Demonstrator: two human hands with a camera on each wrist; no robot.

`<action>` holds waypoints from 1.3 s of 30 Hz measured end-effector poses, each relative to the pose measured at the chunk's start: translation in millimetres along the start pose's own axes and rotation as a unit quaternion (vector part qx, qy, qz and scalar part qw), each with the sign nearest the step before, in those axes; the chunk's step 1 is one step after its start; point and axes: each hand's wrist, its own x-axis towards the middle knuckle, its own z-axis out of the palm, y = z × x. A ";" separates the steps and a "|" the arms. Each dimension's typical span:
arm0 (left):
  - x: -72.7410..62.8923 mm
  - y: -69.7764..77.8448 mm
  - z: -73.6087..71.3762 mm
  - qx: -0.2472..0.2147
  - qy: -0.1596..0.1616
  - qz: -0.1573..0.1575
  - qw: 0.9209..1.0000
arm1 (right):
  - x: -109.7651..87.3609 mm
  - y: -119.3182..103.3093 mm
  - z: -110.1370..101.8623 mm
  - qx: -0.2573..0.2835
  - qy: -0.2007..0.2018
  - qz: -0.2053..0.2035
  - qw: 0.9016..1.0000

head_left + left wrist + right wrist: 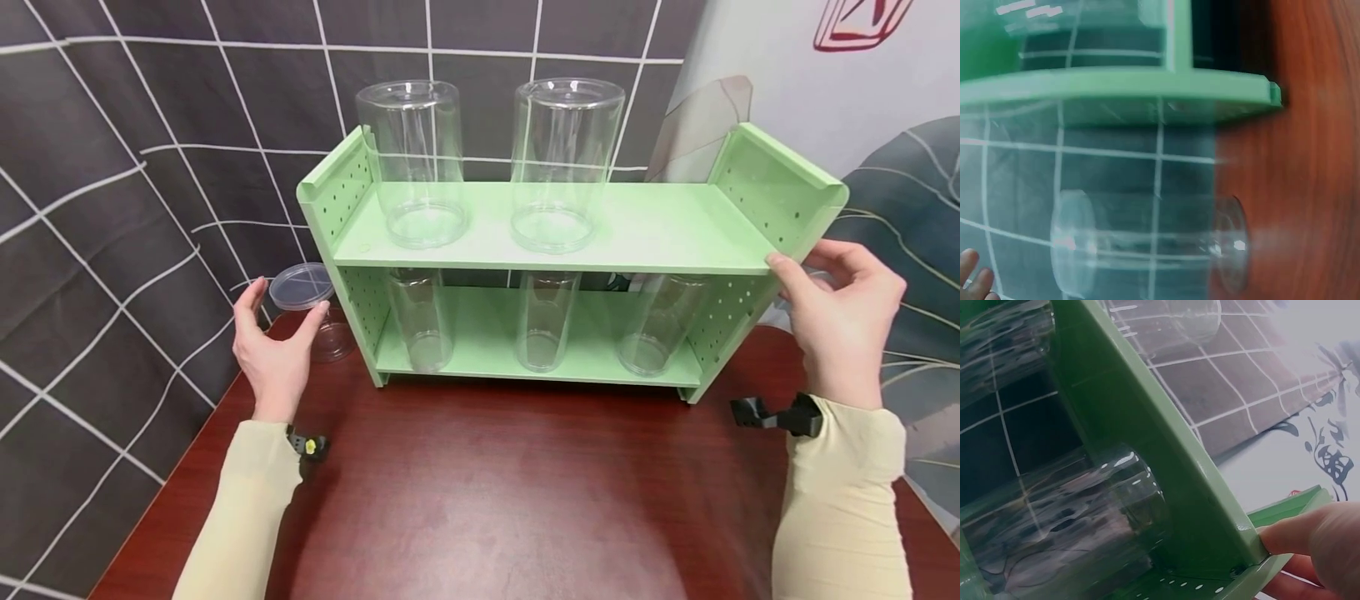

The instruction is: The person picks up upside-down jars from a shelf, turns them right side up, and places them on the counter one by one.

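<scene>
The two-tier shelf (652,221) is pale green, its side panels (780,196) dotted with holes; the cylindrical jars (567,158) are colourless. The dark grey backdrop (262,96) carries a white grid, the tabletop (495,483) red-brown wood grain; the sleeves (843,508) are cream, the wrist straps (808,415) black.

Shelf (652,223) at the right hand (847,312): smooth, low-sheen surface, plastic or coated metal. Jar (302,287) near the left hand (273,362): transparent, glossy, apparently plastic. Tabletop (510,483) below both hands: wood-grained, polished. Wall covering (82,242) left of the left hand: matt, creased, cloth-like.
</scene>
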 end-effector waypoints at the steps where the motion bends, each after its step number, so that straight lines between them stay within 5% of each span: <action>1: -0.9 4.4 0.3 -0.007 0.000 0.008 1.000 | -0.2 0.0 0.0 -0.008 0.002 -0.005 1.000; 8: -11.1 38.0 3.6 -0.058 -0.009 0.036 0.998 | -3.7 -1.8 -0.1 -0.133 0.037 -0.041 0.990; 17: -29.3 95.7 10.1 -0.138 -0.037 0.091 0.986 | -3.8 -8.4 -1.5 -0.155 0.030 -0.062 0.985; 21: -35.9 103.3 13.7 -0.161 -0.048 0.099 0.981 | -4.1 -10.9 1.6 -0.198 0.039 -0.072 0.977; 27: -40.3 106.0 15.9 -0.192 -0.023 0.104 0.976 | -3.5 -12.2 9.9 -0.266 0.069 -0.105 0.956; 39: -45.7 135.9 23.0 -0.266 -0.031 0.148 0.952 | 0.6 -6.6 6.7 -0.299 0.060 -0.105 0.947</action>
